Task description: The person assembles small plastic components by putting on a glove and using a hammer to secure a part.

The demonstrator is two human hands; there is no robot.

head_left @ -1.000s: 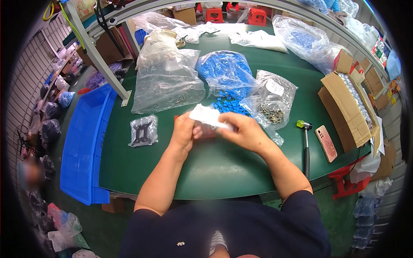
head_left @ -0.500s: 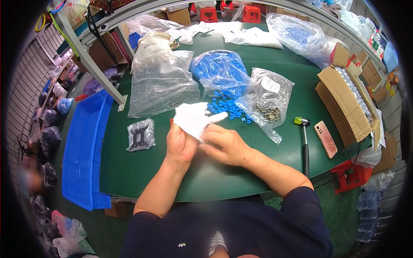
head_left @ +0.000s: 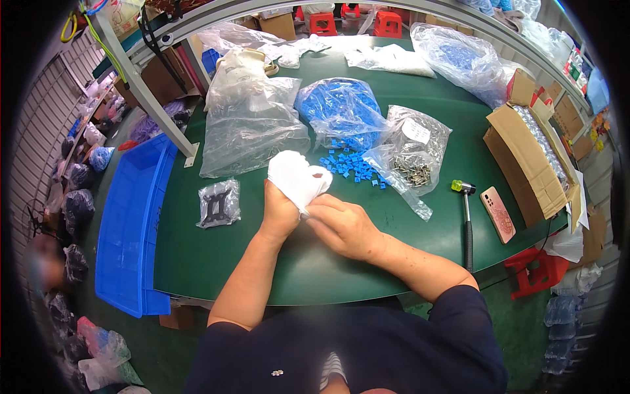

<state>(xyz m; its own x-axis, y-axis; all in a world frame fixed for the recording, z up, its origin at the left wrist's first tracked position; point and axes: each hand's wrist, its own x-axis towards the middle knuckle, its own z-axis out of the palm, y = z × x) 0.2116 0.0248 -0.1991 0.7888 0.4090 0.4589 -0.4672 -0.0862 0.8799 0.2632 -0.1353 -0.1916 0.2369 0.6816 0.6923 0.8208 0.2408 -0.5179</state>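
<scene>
A white cloth glove [head_left: 293, 180] covers the fingers of my left hand [head_left: 279, 213], which is raised over the middle of the green table. Bare skin shows at the palm edge and wrist. The glove's right side curls into a small loop, and the fingers inside are hidden. My right hand [head_left: 344, 226] pinches the glove's cuff at its lower right edge. Just beyond the hands lie loose blue plastic clips [head_left: 354, 165], spilled before a clear bag of blue parts [head_left: 341, 108]. Left of my hands sits a small clear packet with black frame-like parts [head_left: 218, 204].
An open bag of metal screw-like pieces [head_left: 413, 167] lies right of the clips. Further right are a mallet [head_left: 467, 223], a pink phone [head_left: 498, 215] and an open carton [head_left: 525, 164]. A blue bin [head_left: 125, 262] stands at the table's left edge, near a grey metal post [head_left: 147, 105].
The glove has turned and bunched; its part that stuck out to the right now curls into a loop. My left hand has rotated and shifted slightly right, while my right hand stays at the cuff.
</scene>
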